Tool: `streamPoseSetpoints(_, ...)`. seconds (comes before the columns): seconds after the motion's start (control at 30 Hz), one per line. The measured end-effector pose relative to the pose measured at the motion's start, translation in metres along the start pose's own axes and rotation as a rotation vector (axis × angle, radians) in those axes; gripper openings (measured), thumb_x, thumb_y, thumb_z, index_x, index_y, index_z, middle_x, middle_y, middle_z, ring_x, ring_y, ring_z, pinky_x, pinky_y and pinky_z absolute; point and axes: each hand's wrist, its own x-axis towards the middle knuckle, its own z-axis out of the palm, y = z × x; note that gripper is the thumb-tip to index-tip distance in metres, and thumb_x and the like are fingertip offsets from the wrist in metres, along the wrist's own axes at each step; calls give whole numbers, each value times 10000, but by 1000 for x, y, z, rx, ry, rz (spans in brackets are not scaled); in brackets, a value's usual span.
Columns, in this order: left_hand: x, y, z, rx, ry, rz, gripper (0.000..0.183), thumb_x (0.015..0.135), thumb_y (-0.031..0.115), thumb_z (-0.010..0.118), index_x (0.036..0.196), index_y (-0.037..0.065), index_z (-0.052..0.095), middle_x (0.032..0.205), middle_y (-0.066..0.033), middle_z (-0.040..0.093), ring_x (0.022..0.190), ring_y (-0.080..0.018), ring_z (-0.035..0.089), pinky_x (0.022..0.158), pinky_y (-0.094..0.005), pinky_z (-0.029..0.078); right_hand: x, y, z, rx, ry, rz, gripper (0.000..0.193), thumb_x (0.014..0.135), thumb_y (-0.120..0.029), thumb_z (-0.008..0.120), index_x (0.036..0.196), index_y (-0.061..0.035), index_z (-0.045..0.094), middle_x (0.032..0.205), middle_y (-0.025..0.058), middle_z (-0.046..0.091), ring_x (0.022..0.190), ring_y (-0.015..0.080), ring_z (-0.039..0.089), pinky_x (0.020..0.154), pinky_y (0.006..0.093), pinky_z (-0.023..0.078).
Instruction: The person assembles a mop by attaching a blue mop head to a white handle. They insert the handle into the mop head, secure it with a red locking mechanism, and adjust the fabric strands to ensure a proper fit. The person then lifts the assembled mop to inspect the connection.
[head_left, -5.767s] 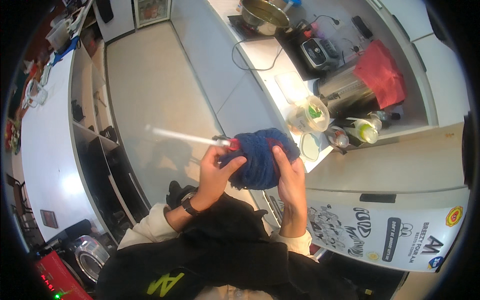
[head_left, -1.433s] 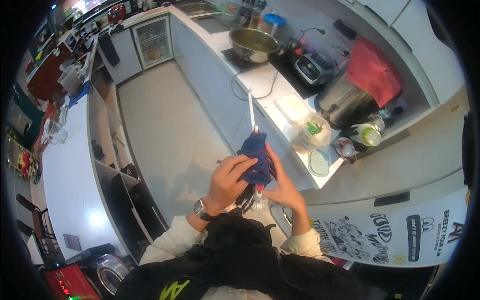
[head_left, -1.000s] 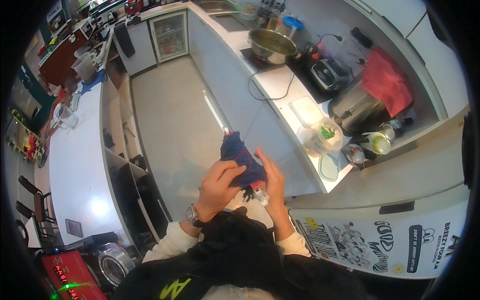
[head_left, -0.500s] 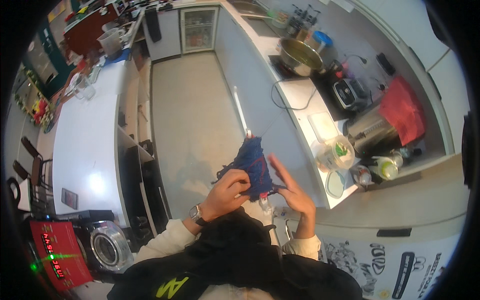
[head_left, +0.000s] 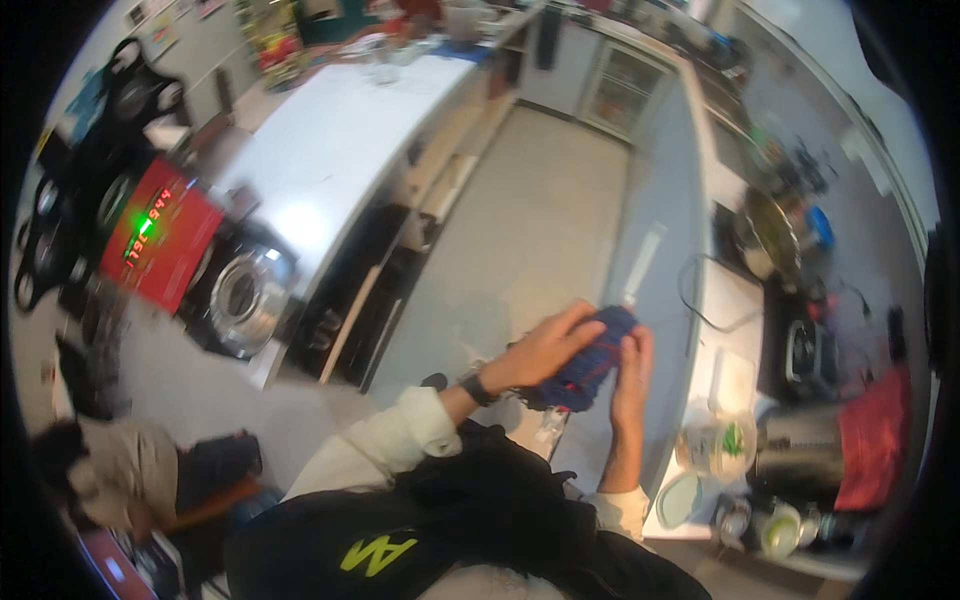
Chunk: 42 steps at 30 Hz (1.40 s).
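Note:
In front of my body is a shaggy dark blue mop head (head_left: 588,372) with thin red streaks. Past its far end runs a white pole (head_left: 643,265), and a pale fitting (head_left: 550,428) shows below its near end. My left hand (head_left: 548,350) is closed over the mop head's left side, with a watch on that wrist. Against the right side presses my right hand (head_left: 629,385), fingers fairly straight along the strands, so the mop head is clasped between both hands. The undersides of the fingers are hidden, and motion blurs the strands.
A white counter (head_left: 330,120) runs along the left, near a machine with a red lit panel (head_left: 160,235). On the right worktop stand a metal pot (head_left: 768,235), a clear tub (head_left: 715,445) and a red cloth (head_left: 872,440). A person (head_left: 125,465) is at lower left.
My view has swung left, so the room appears shifted right. My right hand, apart from the mop head before with fingers spread, now presses on it. My left hand has moved farther up it.

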Motion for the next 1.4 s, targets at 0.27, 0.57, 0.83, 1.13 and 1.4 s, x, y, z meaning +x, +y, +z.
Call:
streamPoseSetpoints(0.27, -10, -35, 58, -313, 240, 124, 415, 1072, 415, 470, 1237, 39, 525, 1113, -60, 559, 1085, -138, 491, 982, -304, 416, 26, 48, -36, -181, -8, -32, 425, 1058, -394, 478, 1261, -29, 554, 1240, 110, 562, 1152, 239, 543, 1056, 394, 417)
streamPoseSetpoints(0.57, 8, -46, 105, -481, 340, 196, 318, 1050, 340, 454, 1220, 79, 518, 1100, -42, 536, 1077, -133, 472, 978, -301, 391, 56, 54, -4, -193, -153, -100, 450, 1063, -398, 466, 1328, -42, 543, 1268, 105, 570, 1192, 234, 533, 1072, 385, 407)
streamPoseSetpoints(0.83, -8, -22, 94, -284, 165, 10, 657, 1004, 562, 521, 1341, 0, 564, 1309, -108, 589, 1234, -196, 509, 1068, -343, 389, 58, 71, -50, -101, -187, -65, 479, 1067, -401, 454, 1387, -55, 532, 1292, 101, 577, 1227, 230, 524, 1085, 376, 398)
streamPoseSetpoints(1.13, -7, -5, 61, -687, -116, -150, 400, 1073, 330, 516, 1330, 30, 578, 1140, -20, 659, 967, -75, 625, 858, -274, 541, 65, -21, -49, 328, -568, 253, 483, 1053, -375, 484, 1379, -29, 568, 1351, 132, 626, 1226, 198, 577, 1039, 338, 428)
streamPoseSetpoints(1.4, 7, -16, 52, -610, -29, -161, 422, 1074, 347, 505, 1363, 41, 537, 1184, -35, 655, 1039, -94, 645, 908, -276, 550, 47, -100, -64, 119, -707, -200, 457, 981, -301, 573, 1333, -12, 598, 1309, 171, 645, 1313, 269, 533, 1140, 373, 342)
